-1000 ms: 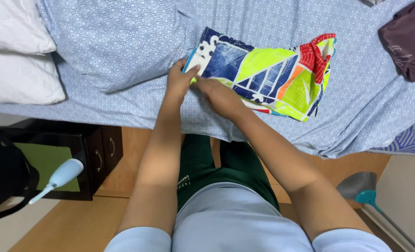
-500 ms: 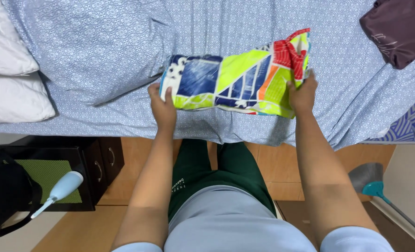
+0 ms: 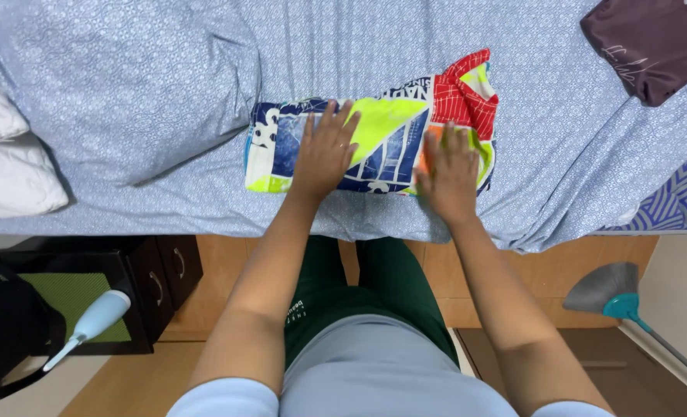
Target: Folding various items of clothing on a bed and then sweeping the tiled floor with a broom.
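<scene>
A folded multicoloured cloth (image 3: 390,116) with blue, yellow-green and red patches lies flat on the blue patterned bed sheet (image 3: 544,139). My left hand (image 3: 324,150) rests palm down on its left half, fingers spread. My right hand (image 3: 447,171) presses flat on its right half, near the red patch. Neither hand grips anything.
A blue patterned pillow (image 3: 119,85) lies left of the cloth, with white pillows (image 3: 7,170) at the far left. A dark maroon garment (image 3: 652,42) sits at the top right. Below the bed are a black nightstand (image 3: 127,282), a pale blue handheld device (image 3: 92,320) and a teal broom (image 3: 621,297).
My hands have let go of the cloth's ends and moved onto its top, now lying flat on it. The cloth lies more squarely on the sheet.
</scene>
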